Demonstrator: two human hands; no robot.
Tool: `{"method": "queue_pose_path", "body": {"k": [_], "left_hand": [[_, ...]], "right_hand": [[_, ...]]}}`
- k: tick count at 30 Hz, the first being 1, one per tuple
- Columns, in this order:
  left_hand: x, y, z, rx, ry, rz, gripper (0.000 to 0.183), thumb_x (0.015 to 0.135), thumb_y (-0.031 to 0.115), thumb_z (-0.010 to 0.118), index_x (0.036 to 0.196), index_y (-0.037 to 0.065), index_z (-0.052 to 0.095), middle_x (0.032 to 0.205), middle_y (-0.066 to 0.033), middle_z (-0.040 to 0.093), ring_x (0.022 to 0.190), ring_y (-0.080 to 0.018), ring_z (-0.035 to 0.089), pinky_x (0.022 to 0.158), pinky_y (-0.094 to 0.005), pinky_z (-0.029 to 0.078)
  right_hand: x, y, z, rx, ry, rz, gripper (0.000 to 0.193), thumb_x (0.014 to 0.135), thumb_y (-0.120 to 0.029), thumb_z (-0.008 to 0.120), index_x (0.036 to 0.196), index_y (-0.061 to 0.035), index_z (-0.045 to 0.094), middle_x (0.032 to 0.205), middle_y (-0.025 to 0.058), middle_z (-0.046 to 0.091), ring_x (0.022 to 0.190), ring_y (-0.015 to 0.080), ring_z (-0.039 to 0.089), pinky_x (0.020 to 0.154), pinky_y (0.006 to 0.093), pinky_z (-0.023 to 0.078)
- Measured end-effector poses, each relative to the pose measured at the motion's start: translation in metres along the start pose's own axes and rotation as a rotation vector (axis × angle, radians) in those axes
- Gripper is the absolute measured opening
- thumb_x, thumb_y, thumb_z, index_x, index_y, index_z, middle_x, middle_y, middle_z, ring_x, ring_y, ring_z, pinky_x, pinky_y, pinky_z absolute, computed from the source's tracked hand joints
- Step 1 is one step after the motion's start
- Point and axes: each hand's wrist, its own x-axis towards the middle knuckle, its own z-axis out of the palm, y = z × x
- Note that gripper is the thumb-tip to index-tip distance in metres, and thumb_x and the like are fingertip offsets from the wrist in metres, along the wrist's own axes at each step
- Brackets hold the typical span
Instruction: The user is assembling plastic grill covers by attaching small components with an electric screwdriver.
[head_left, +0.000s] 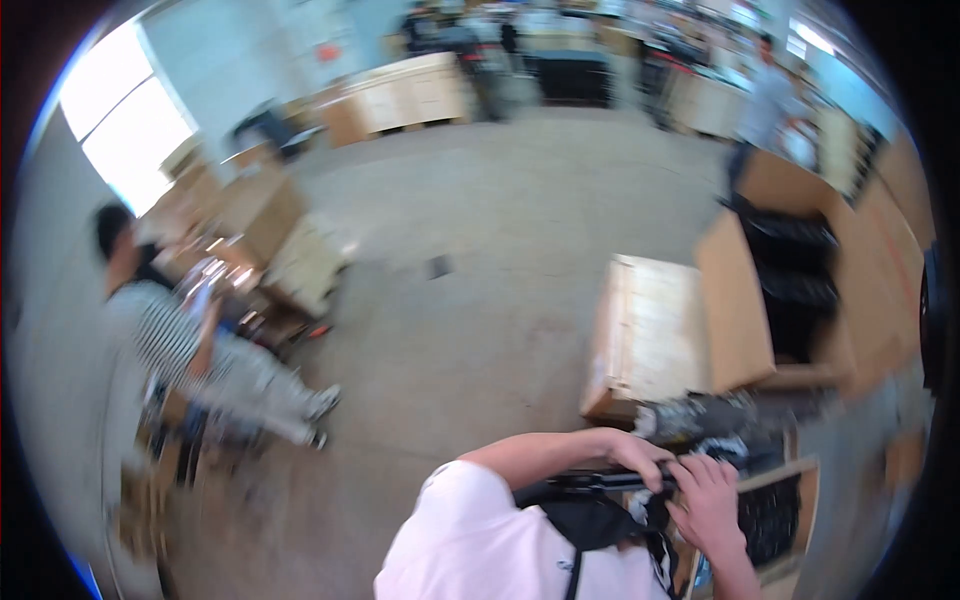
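Low and right of centre, my two hands meet at the end of a black rod-like thing point(592, 482), whose exact kind is blurred. My left hand point(642, 458) is closed around it, thumb side toward the other hand. Bent fingers of my right hand point(706, 492) close over the same end, touching the left. A black strap or cloth point(585, 520) hangs just below, against my pale pink shirt point(490, 545). Beside my right wrist is an open wooden crate point(812, 490) with black plastic-wrapped contents point(772, 515).
An open cardboard box point(735, 305) with black bags stands right, next to a pale wooden crate point(660, 315). At left, a person in a striped top point(170, 325) is beside stacked cartons point(255, 215). Another person point(768, 105) stands far right. Grey floor point(470, 270) lies between.
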Motion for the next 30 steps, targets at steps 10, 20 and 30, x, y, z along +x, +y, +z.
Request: {"method": "queue_pose_path", "body": {"k": [10,20,30], "left_hand": [[-0.075,0.023,-0.082,0.120,-0.261,-0.159,0.091,0.084,0.034,0.080,0.156,-0.001,0.035,0.147,-0.0160,0.054,0.139,-0.0266,0.049,0.121,-0.0409,0.035],[-0.186,0.109,-0.218,-0.068,1.223,0.626,0.031,0.108,0.022,0.058,0.126,-0.003,0.061,0.099,-0.0063,0.068,0.087,-0.0123,0.063,0.081,-0.0296,0.051],[-0.206,-0.194,-0.217,0.522,1.198,-0.371,0.046,0.097,0.040,0.067,0.120,0.000,0.071,0.095,-0.0105,0.074,0.085,-0.0179,0.070,0.079,-0.0350,0.057]], "right_hand": [[0.100,-0.007,0.058,-0.250,-0.234,-0.053,0.012,0.090,-0.019,0.061,0.096,-0.0085,0.062,0.087,0.0089,0.069,0.078,0.0255,0.067,0.072,0.0383,0.050],[0.032,0.084,-0.004,0.472,0.244,1.016,0.045,0.082,-0.029,0.079,0.115,0.0000,0.070,0.101,0.0204,0.074,0.093,0.0305,0.073,0.085,0.0419,0.056],[0.015,0.359,0.041,1.448,1.168,1.090,0.041,0.098,-0.021,0.072,0.130,0.0041,0.066,0.121,0.0156,0.073,0.105,0.0286,0.071,0.097,0.0408,0.057]]}}
